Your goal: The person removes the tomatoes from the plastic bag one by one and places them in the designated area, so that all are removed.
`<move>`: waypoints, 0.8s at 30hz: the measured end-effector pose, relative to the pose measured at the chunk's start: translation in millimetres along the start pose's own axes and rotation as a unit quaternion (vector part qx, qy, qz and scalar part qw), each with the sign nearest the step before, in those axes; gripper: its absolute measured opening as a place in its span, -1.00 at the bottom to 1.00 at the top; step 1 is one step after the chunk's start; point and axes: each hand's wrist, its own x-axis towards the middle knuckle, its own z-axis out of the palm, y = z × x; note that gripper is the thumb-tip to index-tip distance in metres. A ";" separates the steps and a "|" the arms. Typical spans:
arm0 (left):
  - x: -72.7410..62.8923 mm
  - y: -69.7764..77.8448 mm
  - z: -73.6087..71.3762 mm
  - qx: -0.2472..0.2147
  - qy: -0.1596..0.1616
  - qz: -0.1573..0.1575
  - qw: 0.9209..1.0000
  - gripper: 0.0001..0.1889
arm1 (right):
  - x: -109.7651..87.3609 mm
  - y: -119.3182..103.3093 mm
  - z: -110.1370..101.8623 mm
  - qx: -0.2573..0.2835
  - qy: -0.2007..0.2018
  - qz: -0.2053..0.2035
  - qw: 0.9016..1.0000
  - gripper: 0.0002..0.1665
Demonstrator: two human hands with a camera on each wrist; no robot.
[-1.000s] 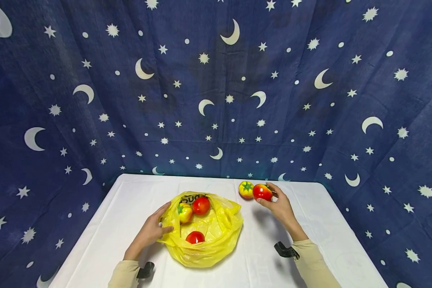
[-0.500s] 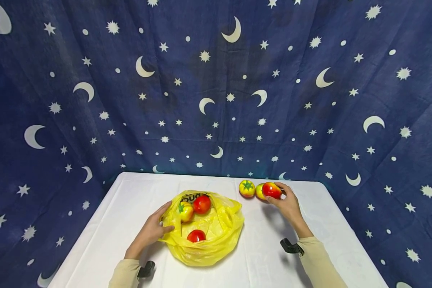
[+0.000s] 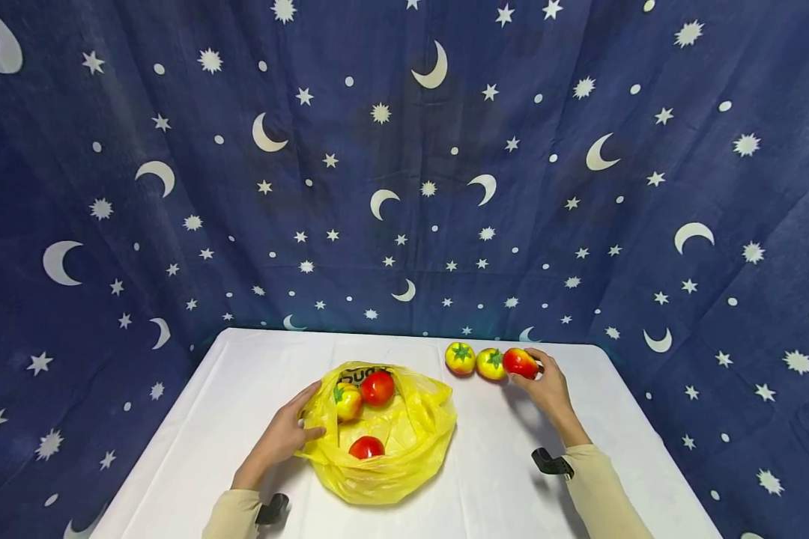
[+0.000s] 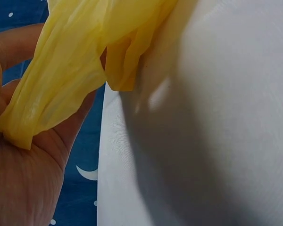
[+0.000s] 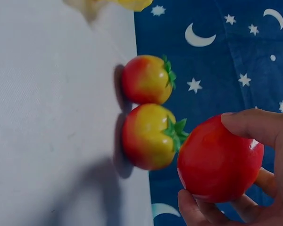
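Note:
My right hand (image 3: pixel 546 383) grips a shiny red toy tomato (image 3: pixel 520 363) with thumb and fingertips. In the right wrist view this tomato (image 5: pixel 220 159) is held close beside two yellow-and-red tomatoes with green leaves: a nearer tomato (image 5: pixel 148 136) and a farther tomato (image 5: pixel 146 79). My left hand (image 3: pixel 285 428) holds the left rim of a yellow plastic bag (image 3: pixel 377 479), whose mouth gapes upward. In the left wrist view, a fold of the bag (image 4: pixel 66 84) lies across the palm. Inside the bag are two red tomatoes, one at the back (image 3: pixel 377 388) and one in front (image 3: pixel 367 448), and a yellow one (image 3: pixel 347 404).
A white cloth covers the table (image 3: pixel 499 479). Behind its back edge hangs a dark blue curtain (image 3: pixel 350 224) patterned with moons and stars. Each forearm wears a black strap mount, the left mount (image 3: pixel 273 509) and the right mount (image 3: pixel 551 462).
My right hand has moved right with the red tomato, uncovering the second tomato of the back row, which the held one hid before. My left hand and the bag stay in place.

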 end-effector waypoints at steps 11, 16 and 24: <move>1.7 -2.1 -0.6 0.008 -0.002 0.004 1.000 -0.08 | 8.4 19.9 2.3 -0.016 0.021 0.023 0.999 -0.18; 1.6 -2.5 -1.5 0.015 -0.006 0.008 1.000 -0.09 | 10.0 22.2 1.6 -0.025 0.019 0.031 0.999 -0.17; 0.2 -5.8 1.5 0.005 -0.004 -0.010 1.000 -0.09 | 11.0 27.3 2.2 -0.030 0.019 0.034 0.999 -0.16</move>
